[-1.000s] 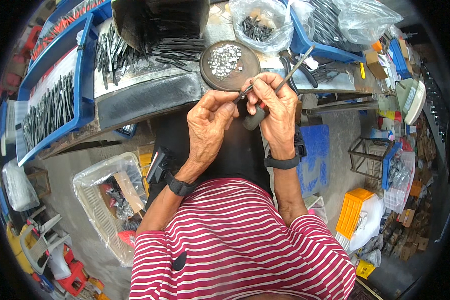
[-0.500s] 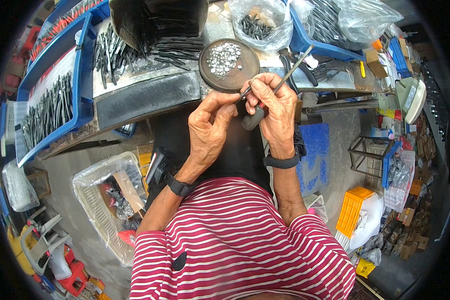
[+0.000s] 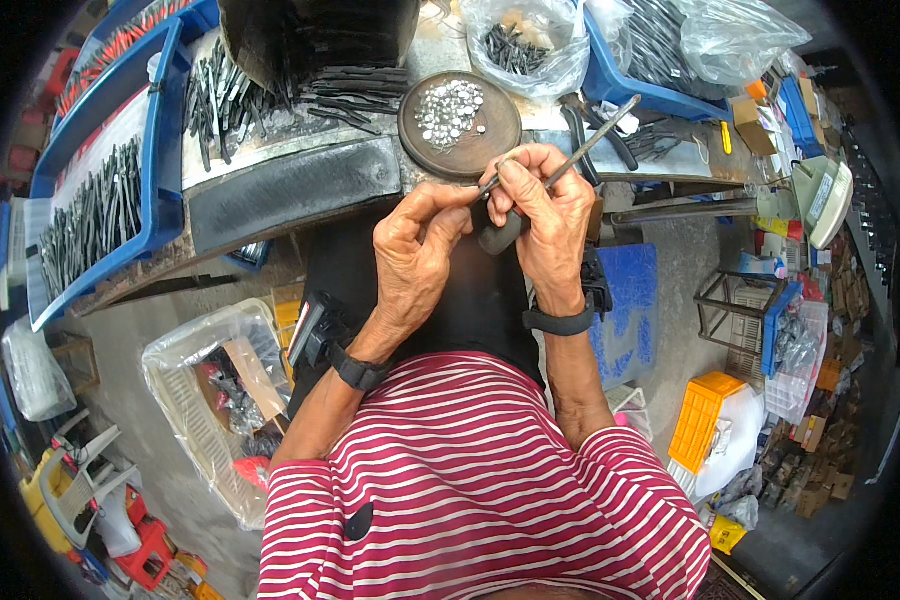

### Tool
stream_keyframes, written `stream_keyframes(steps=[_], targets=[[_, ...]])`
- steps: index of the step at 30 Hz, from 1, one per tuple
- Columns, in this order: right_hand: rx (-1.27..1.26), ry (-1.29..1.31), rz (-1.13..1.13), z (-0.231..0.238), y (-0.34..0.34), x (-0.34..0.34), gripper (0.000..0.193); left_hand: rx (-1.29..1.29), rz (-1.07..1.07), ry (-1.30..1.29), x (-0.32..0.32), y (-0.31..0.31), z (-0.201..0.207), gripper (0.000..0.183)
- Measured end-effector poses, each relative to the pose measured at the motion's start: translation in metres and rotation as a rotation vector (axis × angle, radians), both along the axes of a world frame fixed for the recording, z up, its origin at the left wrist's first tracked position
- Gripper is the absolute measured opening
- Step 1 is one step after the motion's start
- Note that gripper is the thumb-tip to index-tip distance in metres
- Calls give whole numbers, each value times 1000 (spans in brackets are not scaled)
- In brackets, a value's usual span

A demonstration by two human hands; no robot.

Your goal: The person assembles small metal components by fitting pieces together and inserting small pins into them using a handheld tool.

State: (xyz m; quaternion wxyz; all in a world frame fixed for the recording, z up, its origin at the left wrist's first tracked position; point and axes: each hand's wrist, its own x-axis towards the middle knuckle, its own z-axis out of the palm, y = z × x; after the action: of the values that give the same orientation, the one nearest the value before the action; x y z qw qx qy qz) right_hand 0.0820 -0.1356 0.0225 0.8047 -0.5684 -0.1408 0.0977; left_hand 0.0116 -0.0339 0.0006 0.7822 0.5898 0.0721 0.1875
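Both hands meet above my lap, just off the bench edge. My right hand (image 3: 552, 215) is closed around a thin grey rod-shaped tool (image 3: 600, 138), which slants up to the right. A dark, rounded, flat end (image 3: 499, 236) shows below the fingers, perhaps part of the same tool. The right fingertips also pinch a small dark slender piece (image 3: 489, 184). My left hand (image 3: 415, 250) has thumb and forefinger together at that piece's left end. Beyond the hands a round brown dish (image 3: 475, 160) bears many small silvery discs (image 3: 450, 112).
Black slender parts (image 3: 355, 95) lie heaped on the bench, with a dark slab (image 3: 295, 192) at its edge. A blue tray (image 3: 160, 190) of similar parts stands left. Pliers (image 3: 610, 135), a plastic bag (image 3: 525, 50) and another blue bin (image 3: 655, 98) are at right.
The rod's upper end has shifted slightly to the right, and its dark lower end has turned a little. A red spot by the right fingers is now hidden. Both hands stay nearly in place.
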Motion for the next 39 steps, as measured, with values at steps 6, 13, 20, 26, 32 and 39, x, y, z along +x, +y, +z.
stream_keyframes(steps=[6, 13, 20, 26, 32, 39], targets=[[18, -14, -20, -1, 2, -4, 8, -23, 1, -16, -1, 1, 2, 11], [6, -75, -59, -4, 5, -12, 4, -40, 14, -20, -2, 0, -1, 10], [-57, -92, -66, -2, 8, -11, 10, -113, -35, 33, -1, 7, 1, 11], [-171, -164, -126, 13, 19, -16, 11, -70, -15, -34, 1, 14, -1, 10], [-207, -213, -110, 28, 34, -24, 9, -58, 70, -95, -1, 23, 6, 8], [-138, -118, 21, 40, 44, -21, 15, -258, 46, -226, 1, 45, 6, 8]])
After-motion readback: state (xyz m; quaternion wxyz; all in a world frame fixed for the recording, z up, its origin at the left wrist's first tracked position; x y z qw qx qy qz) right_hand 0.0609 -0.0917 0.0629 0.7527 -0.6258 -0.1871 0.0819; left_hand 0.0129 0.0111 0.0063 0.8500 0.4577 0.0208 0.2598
